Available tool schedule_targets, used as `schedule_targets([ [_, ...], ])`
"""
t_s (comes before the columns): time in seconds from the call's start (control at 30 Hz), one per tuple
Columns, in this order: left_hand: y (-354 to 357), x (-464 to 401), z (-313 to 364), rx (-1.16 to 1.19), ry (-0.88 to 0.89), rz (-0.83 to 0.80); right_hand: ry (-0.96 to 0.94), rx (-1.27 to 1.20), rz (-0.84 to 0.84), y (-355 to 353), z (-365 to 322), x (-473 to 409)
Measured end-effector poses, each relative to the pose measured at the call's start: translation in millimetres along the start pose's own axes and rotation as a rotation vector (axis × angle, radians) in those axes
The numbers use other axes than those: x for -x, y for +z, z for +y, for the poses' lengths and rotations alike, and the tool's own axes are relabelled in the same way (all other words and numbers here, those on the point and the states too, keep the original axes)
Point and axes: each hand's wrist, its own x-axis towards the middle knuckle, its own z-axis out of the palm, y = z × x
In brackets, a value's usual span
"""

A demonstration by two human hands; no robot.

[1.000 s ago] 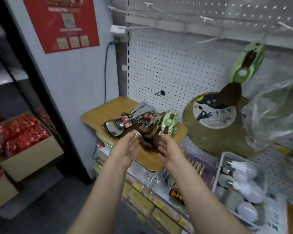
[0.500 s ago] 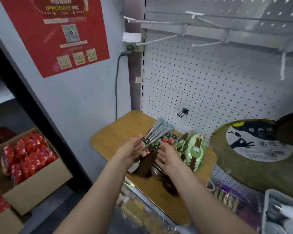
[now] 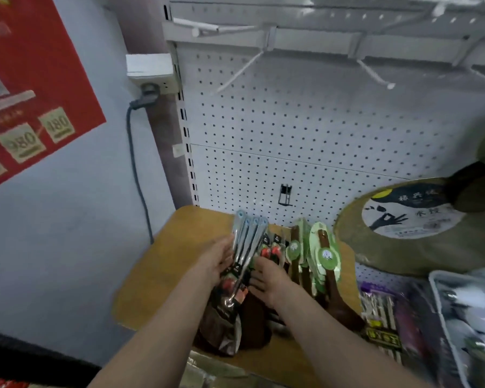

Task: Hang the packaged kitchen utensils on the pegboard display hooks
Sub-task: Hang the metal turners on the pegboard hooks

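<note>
- Metal utensils (image 3: 245, 245), packaged, several in a bundle: over the wooden desk (image 3: 165, 275), handles fanned toward the pegboard (image 3: 305, 130).
- Left hand (image 3: 217, 261): grip closed round the bundle from its left.
- Right hand (image 3: 269, 278): fingers at the bundle's right edge; grip apparently holding it, partly hidden.
- Green-carded wooden utensils (image 3: 324, 259): just right, on the desk.
- Hooks (image 3: 237, 74): white, above, bare.

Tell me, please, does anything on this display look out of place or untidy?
Yes. The packaged utensils lie heaped on the wooden board instead of hanging, while the hooks above are bare. The left hand grips a bundle of metal spoons.
</note>
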Motion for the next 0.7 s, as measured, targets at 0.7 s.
schedule_targets([
  [0.7, -30.3, -84.0, -2.4, -0.145, -0.048, -0.187, -0.099, -0.061, 0.245, 42.1, 12.5, -17.6],
])
